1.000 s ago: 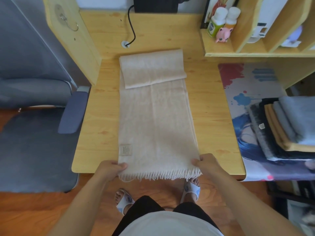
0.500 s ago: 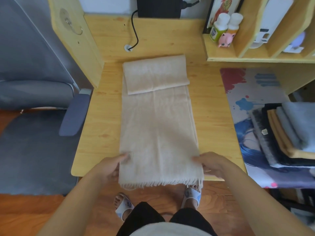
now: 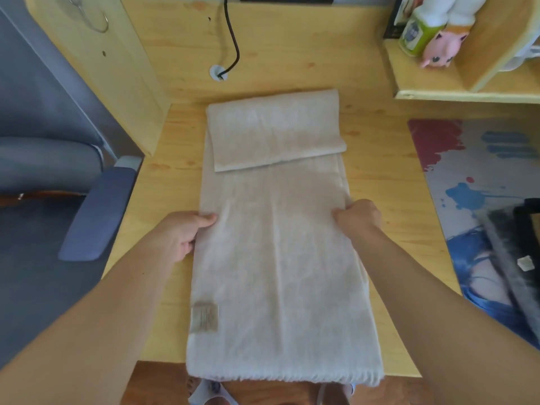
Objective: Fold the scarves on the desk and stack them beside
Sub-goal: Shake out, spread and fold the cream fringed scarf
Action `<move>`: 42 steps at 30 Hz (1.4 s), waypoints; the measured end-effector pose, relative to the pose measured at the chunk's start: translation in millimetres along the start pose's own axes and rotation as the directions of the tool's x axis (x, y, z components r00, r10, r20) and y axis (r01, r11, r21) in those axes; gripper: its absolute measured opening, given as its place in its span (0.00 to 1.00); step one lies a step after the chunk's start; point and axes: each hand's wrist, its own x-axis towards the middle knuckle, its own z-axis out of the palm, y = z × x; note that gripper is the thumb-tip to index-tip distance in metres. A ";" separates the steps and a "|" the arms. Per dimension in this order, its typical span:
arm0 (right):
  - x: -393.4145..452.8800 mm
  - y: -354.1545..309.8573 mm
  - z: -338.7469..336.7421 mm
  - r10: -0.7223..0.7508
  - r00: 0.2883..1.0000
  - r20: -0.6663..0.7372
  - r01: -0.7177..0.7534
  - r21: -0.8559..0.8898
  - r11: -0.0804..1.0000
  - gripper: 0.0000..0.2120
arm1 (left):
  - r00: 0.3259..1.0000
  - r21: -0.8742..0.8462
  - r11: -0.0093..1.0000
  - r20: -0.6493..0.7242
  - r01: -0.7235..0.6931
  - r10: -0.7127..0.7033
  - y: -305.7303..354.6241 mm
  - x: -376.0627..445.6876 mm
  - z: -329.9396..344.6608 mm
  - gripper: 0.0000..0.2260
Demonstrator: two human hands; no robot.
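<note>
Mid-fold: both hands, left (image 3: 179,233) and right (image 3: 358,216), apparently pinch the scarf (image 3: 277,258) edges midway; next, fold fringed end forward.

Wooden desk (image 3: 295,57) fills frame centre; beige scarf (image 3: 277,258) flat lengthwise mid-frame, printed mat (image 3: 479,176) right, black cable (image 3: 233,39) top centre.

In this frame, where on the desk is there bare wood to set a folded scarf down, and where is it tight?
Bare desk lies behind the beige scarf, between the cable and the shelf unit, and in the strip between the scarf and the printed mat. The left strip is narrow, held by the left hand; the right hand grips the opposite edge. The dark scarf stack crowds the mat.
</note>
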 end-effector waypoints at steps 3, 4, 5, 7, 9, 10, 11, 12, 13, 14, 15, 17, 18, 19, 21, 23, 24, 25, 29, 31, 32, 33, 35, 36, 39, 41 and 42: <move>2.7 2.3 -2.7 0.009 1.000 -0.001 -0.009 -0.032 0.999 0.16 | 1.000 -0.008 1.000 0.005 0.014 -0.014 0.9 4.0 -2.7 0.04; 1.7 2.8 -3.9 0.000 1.000 -0.004 0.000 -0.053 0.999 0.16 | 1.000 -0.019 1.000 0.001 0.013 -0.013 1.3 3.6 -2.4 0.04; -1.7 2.2 -4.8 -0.015 1.000 -0.022 0.013 -0.084 0.996 0.16 | 1.000 -0.022 1.000 0.001 0.010 -0.010 1.6 3.0 -1.8 0.04; -8.9 0.8 -3.7 -0.070 0.993 -0.092 0.053 -0.178 0.983 0.20 | 1.000 -0.004 1.000 -0.005 0.003 -0.003 1.6 2.2 -1.0 0.05; -17.2 -4.1 -1.9 -0.127 0.983 -0.129 0.086 -0.281 0.956 0.26 | 1.000 0.038 0.999 0.005 0.002 -0.003 4.2 2.8 -1.7 0.09; -19.4 -7.5 -1.6 -0.124 0.985 -0.123 0.083 -0.298 0.951 0.27 | 1.000 0.060 0.998 0.017 0.013 -0.014 7.4 1.4 -1.5 0.11; -20.7 -11.2 -2.5 -0.103 0.988 -0.111 0.068 -0.280 0.958 0.27 | 0.999 0.091 0.996 0.031 0.027 -0.030 11.3 0.3 -0.9 0.12; -18.5 -13.1 -2.8 -0.077 0.993 -0.095 0.052 -0.237 0.970 0.27 | 0.998 0.122 0.992 0.035 0.039 -0.043 14.7 -0.3 0.0 0.12; -16.9 -14.8 -4.8 -0.054 0.996 -0.077 0.039 -0.189 0.981 0.25 | 0.999 0.145 0.989 0.027 0.041 -0.045 17.9 -1.0 1.5 0.12; -13.7 -14.8 -6.8 -0.038 0.998 -0.051 0.029 -0.152 0.988 0.22 | 0.999 0.159 0.987 0.013 0.035 -0.038 19.1 -1.2 3.1 0.10; -10.1 -13.4 -9.7 -0.019 1.000 -0.019 0.017 -0.122 0.992 0.19 | 1.000 0.163 0.986 -0.005 0.031 -0.031 19.6 -2.6 5.1 0.10; -2.3 -9.0 -16.3 0.048 0.998 0.046 -0.045 -0.071 0.996 0.19 | 0.999 0.150 0.988 -0.040 0.026 -0.020 17.4 -2.1 8.3 0.11; 0.3 -6.4 -19.6 0.079 0.995 0.064 -0.075 -0.060 0.995 0.21 | 0.998 0.138 0.990 -0.053 0.028 -0.021 15.5 -0.8 9.4 0.13; 2.9 -3.6 -22.2 0.094 0.993 0.068 -0.089 -0.064 0.994 0.23 | 0.998 0.127 0.992 -0.060 0.029 -0.022 14.2 0.0 9.9 0.15; 7.5 2.0 -25.0 0.075 0.995 0.063 -0.071 -0.060 0.996 0.22 | 0.997 0.111 0.993 -0.071 0.034 -0.027 13.3 1.7 9.2 0.20; 11.1 7.9 -25.5 0.025 0.998 0.066 -0.026 0.010 1.000 0.18 | 0.997 0.125 0.992 -0.072 0.032 -0.023 12.5 4.6 8.7 0.25; 13.0 11.1 -25.2 0.007 0.998 0.068 -0.011 0.055 0.998 0.16 | 0.997 0.132 0.991 -0.069 0.028 -0.019 12.1 4.9 9.4 0.27; 14.7 14.3 -25.3 -0.005 0.997 0.076 -0.002 0.096 0.995 0.15 | 0.998 0.135 0.991 -0.068 0.022 -0.013 12.0 5.3 10.3 0.27; 22.0 25.0 -25.6 -0.016 0.990 0.141 -0.015 0.214 0.977 0.10 | 0.998 0.163 0.986 -0.056 0.022 -0.013 12.5 7.0 10.2 0.21; 23.5 29.4 -25.7 -0.031 0.988 0.153 -0.010 0.258 0.966 0.07 | 0.999 0.175 0.984 -0.024 0.026 -0.022 12.8 8.2 7.0 0.21; 22.7 31.0 -26.1 -0.046 0.986 0.159 -0.002 0.289 0.957 0.07 | 1.000 0.174 0.985 -0.011 0.019 -0.017 13.1 8.6 5.6 0.23; 21.7 32.1 -27.0 -0.066 0.982 0.176 0.006 0.321 0.947 0.06 | 1.000 0.172 0.985 -0.001 0.008 -0.008 13.0 9.8 4.2 0.25; 17.8 31.3 -28.3 -0.101 0.966 0.240 0.005 0.371 0.928 0.08 | 1.000 0.147 0.989 -0.001 -0.010 0.010 12.5 10.1 3.1 0.24; 16.9 30.4 -27.5 -0.109 0.958 0.267 0.000 0.378 0.926 0.11 | 1.000 0.117 0.993 -0.001 -0.013 0.013 12.4 7.8 4.1 0.20; 17.7 27.6 -21.9 -0.100 0.974 0.201 0.035 0.305 0.952 0.10 | 1.000 0.023 1.000 -0.028 -0.005 0.005 7.0 8.9 7.6 0.08; 20.0 29.2 -19.2 -0.100 0.982 0.157 0.045 0.320 0.946 0.09 | 0.997 -0.014 1.000 -0.079 -0.021 0.020 4.6 8.8 12.0 0.05; 20.3 29.7 -19.7 -0.102 0.980 0.168 0.038 0.348 0.937 0.09 | 0.993 -0.029 0.999 -0.112 -0.045 0.042 5.5 8.7 12.9 0.05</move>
